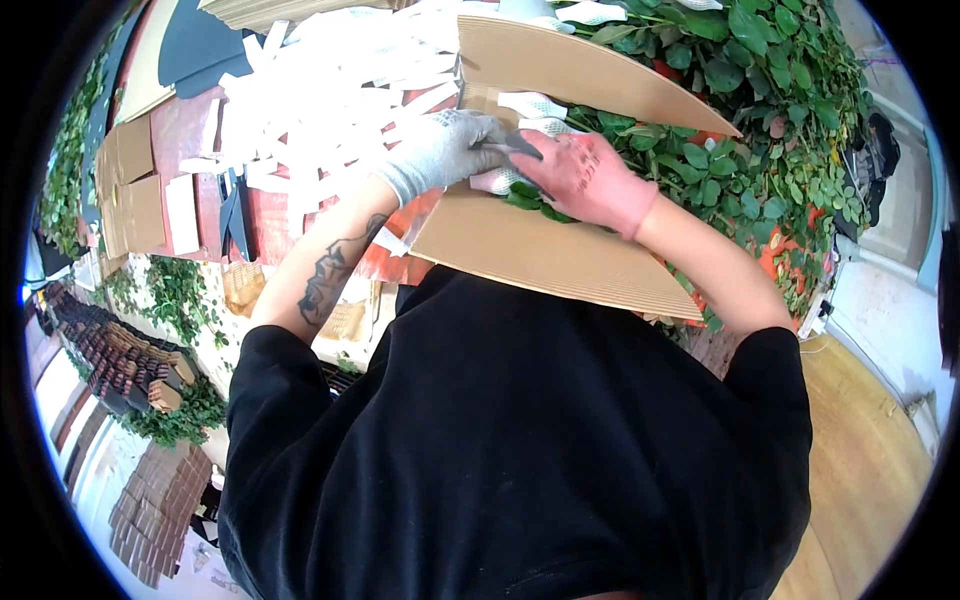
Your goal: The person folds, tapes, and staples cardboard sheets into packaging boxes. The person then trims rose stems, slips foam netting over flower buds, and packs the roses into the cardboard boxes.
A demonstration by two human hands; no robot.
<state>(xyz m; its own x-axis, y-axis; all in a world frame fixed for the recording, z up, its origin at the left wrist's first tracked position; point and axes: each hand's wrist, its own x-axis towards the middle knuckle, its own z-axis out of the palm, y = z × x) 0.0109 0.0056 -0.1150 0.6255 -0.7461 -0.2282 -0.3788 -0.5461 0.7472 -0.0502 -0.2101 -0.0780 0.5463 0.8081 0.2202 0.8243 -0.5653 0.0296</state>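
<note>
My left hand [447, 152], in a pale grey knit glove, reaches over a bent cardboard sheet [540, 245]. My right hand [590, 180], in a pink glove with dark fingertips, meets it there. Fingers on both hands are closed and touch one another; anything between them is hidden. Around them, inside the folded cardboard, lie several white mesh sleeves [532, 104], with green leafy stems [615, 122] running to the right. One sleeve [493, 181] sits just below my fingers. The cardboard's raised far flap [590, 75] stands behind my hands, and its near flap rests close to my body.
White paper strips [330, 100] are heaped on the red table [185, 130] at left. Dark-handled scissors [235, 215] lie near its front edge. Leafy stems [755, 150] are piled at right. Folded brown cardboard [130, 190] stands far left.
</note>
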